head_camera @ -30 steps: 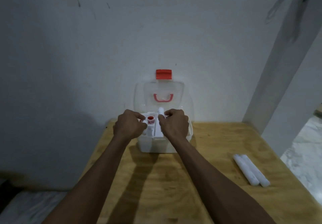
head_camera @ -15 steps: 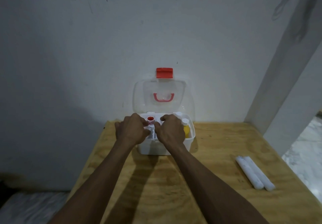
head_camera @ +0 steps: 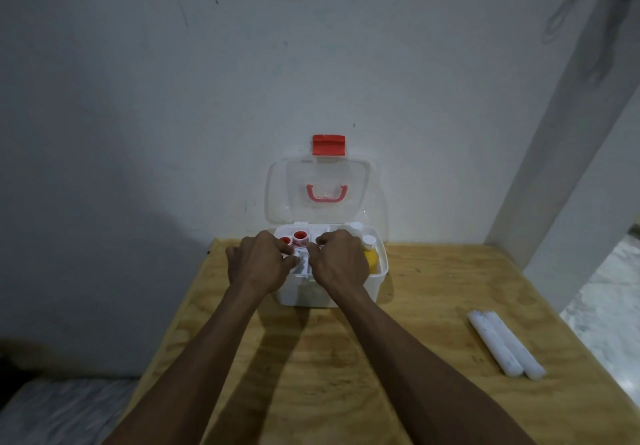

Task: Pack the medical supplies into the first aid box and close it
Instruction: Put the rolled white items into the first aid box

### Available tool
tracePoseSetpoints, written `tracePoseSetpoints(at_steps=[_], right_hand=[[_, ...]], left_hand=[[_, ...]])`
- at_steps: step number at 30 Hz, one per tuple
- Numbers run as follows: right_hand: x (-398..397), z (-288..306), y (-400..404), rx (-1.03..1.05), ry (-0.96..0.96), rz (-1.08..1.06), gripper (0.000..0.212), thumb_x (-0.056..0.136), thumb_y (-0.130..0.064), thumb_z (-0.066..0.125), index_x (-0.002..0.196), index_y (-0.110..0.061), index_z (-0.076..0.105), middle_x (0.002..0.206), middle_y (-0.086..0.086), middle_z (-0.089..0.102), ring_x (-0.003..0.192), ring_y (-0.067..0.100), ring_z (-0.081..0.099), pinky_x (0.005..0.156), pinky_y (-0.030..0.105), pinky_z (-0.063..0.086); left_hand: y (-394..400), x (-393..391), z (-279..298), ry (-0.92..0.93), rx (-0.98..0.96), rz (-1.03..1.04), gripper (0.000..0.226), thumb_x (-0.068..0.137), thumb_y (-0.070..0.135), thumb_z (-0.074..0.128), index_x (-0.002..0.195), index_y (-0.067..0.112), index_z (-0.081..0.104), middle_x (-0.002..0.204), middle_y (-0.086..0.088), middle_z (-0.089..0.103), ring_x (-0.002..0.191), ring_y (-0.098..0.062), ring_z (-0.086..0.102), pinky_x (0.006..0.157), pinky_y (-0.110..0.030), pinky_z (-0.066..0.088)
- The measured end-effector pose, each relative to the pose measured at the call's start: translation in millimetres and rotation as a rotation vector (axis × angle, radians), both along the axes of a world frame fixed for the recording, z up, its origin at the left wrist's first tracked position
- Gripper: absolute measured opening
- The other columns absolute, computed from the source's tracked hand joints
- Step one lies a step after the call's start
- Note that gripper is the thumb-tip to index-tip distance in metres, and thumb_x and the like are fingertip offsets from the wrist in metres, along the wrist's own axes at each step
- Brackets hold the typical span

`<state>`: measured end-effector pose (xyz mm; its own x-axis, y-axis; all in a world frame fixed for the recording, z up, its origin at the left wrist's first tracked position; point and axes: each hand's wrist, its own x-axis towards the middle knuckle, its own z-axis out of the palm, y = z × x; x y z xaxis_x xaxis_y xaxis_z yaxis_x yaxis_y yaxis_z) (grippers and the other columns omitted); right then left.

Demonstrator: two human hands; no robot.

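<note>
The white first aid box [head_camera: 346, 293] stands open at the back of the table, its clear lid [head_camera: 287, 198] upright against the wall with a red latch [head_camera: 329, 145] on top. Inside I see two red-capped bottles [head_camera: 300, 239] at the left and a yellow bottle [head_camera: 371, 260] at the right. My left hand [head_camera: 256, 266] and my right hand [head_camera: 341, 264] are side by side over the box. Their fingers are curled onto a white roll [head_camera: 302, 265] that lies low between them. What sits under the hands is hidden.
Two more long white rolls [head_camera: 502, 344] lie side by side on the wooden table [head_camera: 415, 306], to the right of the box. A white wall runs behind the table and a white pillar [head_camera: 561, 181] rises at the right. The floor drops off on both sides.
The white roll that stood up between my hands has gone down into the box. Both hands sank with it, and the yellow bottle has come into sight.
</note>
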<state>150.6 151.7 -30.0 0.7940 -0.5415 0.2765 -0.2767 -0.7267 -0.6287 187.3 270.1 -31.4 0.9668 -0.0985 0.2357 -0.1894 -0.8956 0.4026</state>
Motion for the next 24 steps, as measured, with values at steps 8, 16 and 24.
tracePoseSetpoints(at_steps=[8,16,24], right_hand=[[-1,2,-6,0.067,-0.065,0.050,0.034,0.089,-0.042,0.067,0.115,-0.021,0.072,0.115,-0.001,0.072,0.099,0.014,0.068,0.084,0.027,0.053],[-44,19,-40,0.131,-0.188,0.152,0.028,0.087,-0.035,0.069,0.109,-0.018,0.074,0.105,-0.001,0.075,0.091,0.014,0.069,0.081,0.031,0.056],[-115,29,-125,0.218,-0.226,0.023,0.019,0.082,-0.034,0.071,0.096,-0.022,0.077,0.079,-0.005,0.074,0.080,0.010,0.069,0.072,0.022,0.048]], left_hand=[[0,-6,2,-0.007,-0.031,-0.025,0.036,0.084,0.055,0.065,0.109,0.031,0.074,0.112,0.001,0.073,0.099,-0.021,0.066,0.091,-0.042,0.047],[-6,-45,28,-0.130,-0.224,-0.066,0.031,0.083,0.051,0.068,0.104,0.030,0.077,0.097,0.001,0.077,0.094,-0.020,0.070,0.086,-0.034,0.049],[-73,-107,36,-0.181,-0.442,-0.252,0.022,0.080,0.033,0.076,0.099,0.022,0.078,0.077,0.004,0.074,0.066,-0.009,0.061,0.079,-0.031,0.053]])
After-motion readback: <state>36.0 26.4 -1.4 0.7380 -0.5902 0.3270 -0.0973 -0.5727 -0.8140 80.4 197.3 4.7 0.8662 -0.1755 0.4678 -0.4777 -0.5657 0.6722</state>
